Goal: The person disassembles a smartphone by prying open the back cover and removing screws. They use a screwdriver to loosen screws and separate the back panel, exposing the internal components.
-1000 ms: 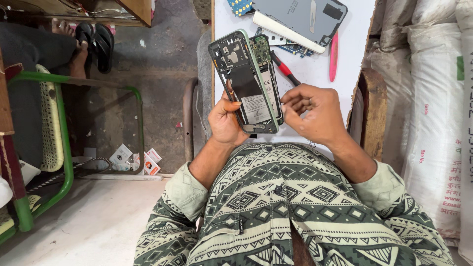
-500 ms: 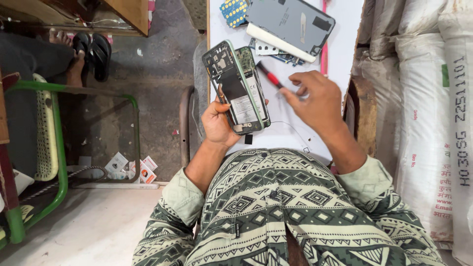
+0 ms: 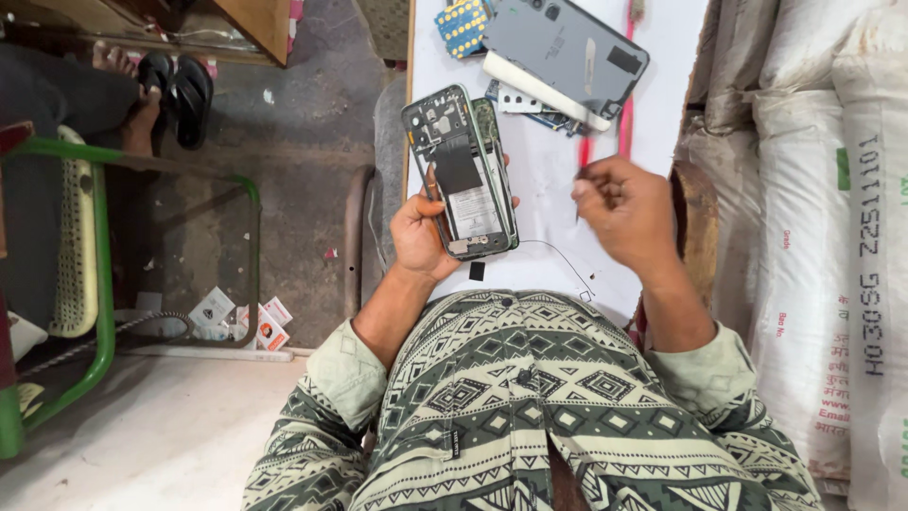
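Near the centre of the frame, slightly up and left: an opened smartphone with its back cover removed, dark frame, circuit parts and a pale battery label exposed [image 3: 462, 175], held upright over the left edge of a white work surface [image 3: 549, 180]. Left hand [image 3: 423, 232] clamped around the phone's lower left side, thumb laid along its left edge, fingers wrapped behind. Right of centre: right hand [image 3: 629, 210] raised above the white surface, fingers curled together around a thin red-handled tool [image 3: 584, 156], only the handle end showing above the knuckles; well apart from the phone. Just below the phone, on the white surface: a small black square piece [image 3: 478, 271] and a thin pale wire [image 3: 567, 260] curving toward the lower right. At the top of the frame: a detached grey phone back cover [image 3: 567, 52] lying tilted, a white strip along its lower edge, a small blue-and-yellow dotted pad [image 3: 462, 24] to its left, a slim pink tool [image 3: 625, 118] beside its right side. Bottom of the frame: a green-and-cream patterned shirt [image 3: 530, 407] filling the lower centre. Right edge: stacked white woven sacks [image 3: 832, 189]. Left side: a green metal chair frame [image 3: 95, 284] over a grey concrete floor [image 3: 284, 142], black sandals [image 3: 178, 95] at upper left, small printed cards [image 3: 241, 317] scattered below.
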Tool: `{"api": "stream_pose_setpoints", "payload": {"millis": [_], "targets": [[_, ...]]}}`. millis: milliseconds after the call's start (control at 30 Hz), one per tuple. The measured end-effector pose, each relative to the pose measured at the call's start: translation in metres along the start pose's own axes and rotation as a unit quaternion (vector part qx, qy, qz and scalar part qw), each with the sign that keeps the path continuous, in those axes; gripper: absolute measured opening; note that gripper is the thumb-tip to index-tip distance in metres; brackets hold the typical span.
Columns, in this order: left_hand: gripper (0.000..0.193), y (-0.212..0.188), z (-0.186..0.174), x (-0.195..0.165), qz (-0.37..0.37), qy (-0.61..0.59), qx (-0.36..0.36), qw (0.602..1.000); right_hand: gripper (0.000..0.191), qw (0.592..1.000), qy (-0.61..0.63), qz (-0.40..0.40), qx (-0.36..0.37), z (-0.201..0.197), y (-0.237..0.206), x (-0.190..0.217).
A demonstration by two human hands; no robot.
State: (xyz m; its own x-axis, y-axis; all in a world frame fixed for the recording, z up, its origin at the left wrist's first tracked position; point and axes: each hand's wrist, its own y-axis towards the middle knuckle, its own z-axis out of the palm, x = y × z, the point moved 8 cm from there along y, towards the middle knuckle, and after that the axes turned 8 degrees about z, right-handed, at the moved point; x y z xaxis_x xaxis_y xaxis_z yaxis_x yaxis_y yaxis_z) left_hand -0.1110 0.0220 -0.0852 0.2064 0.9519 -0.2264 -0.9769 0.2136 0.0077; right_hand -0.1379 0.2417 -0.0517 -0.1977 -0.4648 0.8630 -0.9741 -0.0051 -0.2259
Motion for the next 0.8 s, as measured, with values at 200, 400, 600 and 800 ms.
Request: {"api": "stream_pose_setpoints", "payload": {"millis": [200, 400, 600, 800], "targets": [[0.074, 0.001, 0.002, 0.001, -0.002, -0.001, 0.001, 1.0, 0.036, 0.95, 0.294, -0.073, 0.076, 0.006, -0.012, 0.002], [0.074, 0.002, 0.003, 0.0, -0.003, 0.008, 0.005, 1.0, 0.027, 0.963, 0.176, -0.194, 0.068, 0.027, -0.029, 0.022], [0.074, 0.001, 0.0, 0.002, -0.01, 0.001, 0.005, 1.0, 0.026, 0.966, 0.091, -0.231, 0.07, 0.033, -0.036, 0.025], [0.073, 0.0, -0.002, 0.003, -0.015, -0.004, 0.001, 1.0, 0.025, 0.963, 0.061, -0.254, 0.062, 0.034, -0.039, 0.032]]}}
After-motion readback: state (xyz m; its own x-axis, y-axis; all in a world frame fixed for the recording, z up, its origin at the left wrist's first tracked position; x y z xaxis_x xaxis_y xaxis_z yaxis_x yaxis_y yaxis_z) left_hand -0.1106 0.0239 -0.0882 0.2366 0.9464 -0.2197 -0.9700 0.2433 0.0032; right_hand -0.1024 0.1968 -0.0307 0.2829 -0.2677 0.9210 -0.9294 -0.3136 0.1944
